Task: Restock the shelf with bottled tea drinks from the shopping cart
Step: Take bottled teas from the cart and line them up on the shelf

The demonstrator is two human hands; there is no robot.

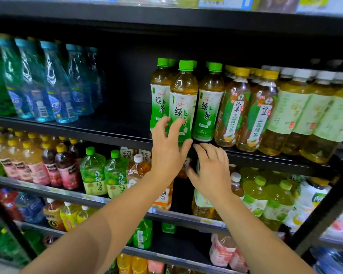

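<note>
- green tea bottle (183,99) on shelf (87,129) front edge, between two same bottles (160,95)
- water bottles (48,82) far left, gap between
- left hand (169,147) on it; right hand (212,167) just below shelf edge

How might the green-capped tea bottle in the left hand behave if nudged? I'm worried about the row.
The green-capped tea bottle looks full, so probably heavy. Tall and narrow, near the shelf edge, it could tip. The left hand grips its glossy, perhaps slippery label.

green tea bottle (183,103) base hidden, top shelf (226,2) cropped
</note>
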